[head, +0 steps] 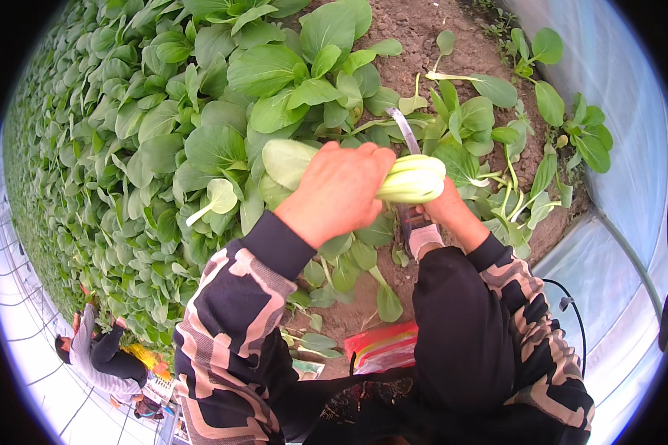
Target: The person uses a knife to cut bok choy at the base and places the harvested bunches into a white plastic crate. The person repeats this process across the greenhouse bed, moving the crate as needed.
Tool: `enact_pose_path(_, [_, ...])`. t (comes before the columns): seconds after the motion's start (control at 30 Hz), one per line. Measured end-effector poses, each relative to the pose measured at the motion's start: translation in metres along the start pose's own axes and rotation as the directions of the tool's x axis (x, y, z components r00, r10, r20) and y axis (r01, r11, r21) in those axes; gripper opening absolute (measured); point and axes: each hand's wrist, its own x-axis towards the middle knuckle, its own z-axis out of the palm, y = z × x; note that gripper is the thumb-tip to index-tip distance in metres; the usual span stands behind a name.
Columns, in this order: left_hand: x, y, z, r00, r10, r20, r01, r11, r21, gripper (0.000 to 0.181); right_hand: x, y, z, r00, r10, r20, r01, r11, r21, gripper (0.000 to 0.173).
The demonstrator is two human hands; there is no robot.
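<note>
My left hand (342, 189) is closed around a head of bok choy (414, 179), its pale cut base pointing right and its leaves (286, 161) left. Behind that base is my right hand (448, 208), partly hidden. A narrow, slightly curved metal blade (405, 130) rises beyond the bok choy, in line with my right hand; its handle is covered, but it appears held there. Below the hands, a shoe (414, 219) and pale sock stand on the soil. Growing bok choy (295, 83) stands just beyond my left hand.
A dense bok choy bed (117, 139) spreads to the left. Loose leaves (512, 200) litter the soil (406, 61). Plastic sheeting (607, 83) runs along the right. A red plastic bag (381, 347) lies near my knees. Another person (106, 356) crouches at lower left beside a crate (158, 387).
</note>
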Motion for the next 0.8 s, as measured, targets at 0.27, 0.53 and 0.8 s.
enact_pose_path(0.27, [0.003, -0.089, 0.003, 0.858, -0.512, -0.042, 0.503, 0.820, 0.274, 0.029, 0.018, -0.013, 0.002, 0.998, -0.045, -0.045, 0.041, 0.995, -0.086, 0.031])
enact_pose_path(0.53, [-0.049, -0.075, 0.018, 0.910, -0.412, 0.040, 0.375, 0.861, 0.343, 0.032, 0.051, -0.046, -0.001, 0.986, 0.058, 0.154, 0.000, 0.935, -0.356, 0.031])
enact_pose_path(0.8, [-0.023, -0.022, -0.012, 0.997, -0.068, 0.025, 0.068, 0.998, 0.003, 0.034, 0.041, 0.027, 0.028, 0.941, -0.050, 0.336, 0.315, 0.496, -0.809, 0.027])
